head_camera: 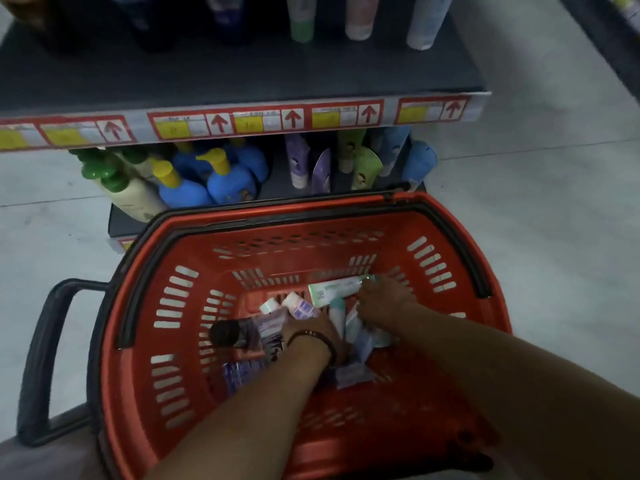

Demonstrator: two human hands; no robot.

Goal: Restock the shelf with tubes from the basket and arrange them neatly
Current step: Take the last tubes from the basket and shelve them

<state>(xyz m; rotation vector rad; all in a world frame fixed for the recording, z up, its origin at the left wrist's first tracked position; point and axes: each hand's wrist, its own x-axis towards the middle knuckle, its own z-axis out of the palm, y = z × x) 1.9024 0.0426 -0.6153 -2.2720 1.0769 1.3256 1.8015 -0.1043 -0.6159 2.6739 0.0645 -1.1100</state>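
Left wrist: I am wearing a dark bracelet (311,336) on it, and the forearm is reaching down into the basket (207,251).
Left hand (322,327): I am pressing it down among the loose tubes (294,304). My fingers are buried there, so I cannot tell how far they are closed or whether they have hold of anything.
Right hand (384,299): I am reaching just beyond the left one, curling my fingers round the cap end of a green-and-white tube (334,289).
Green-and-white tube: it is lying crosswise on top of the pile, near the basket's far wall.
Basket: it is sitting red and slotted in front of me, black handles folded down along its rim.
Lower shelf: blue pump bottles (225,181) and standing purple and green tubes (322,164) are crowding it.
Shelf (242,71): its dark board is showing bare at the front above a strip of price labels (270,121), with upright tubes (360,19) lining the back.
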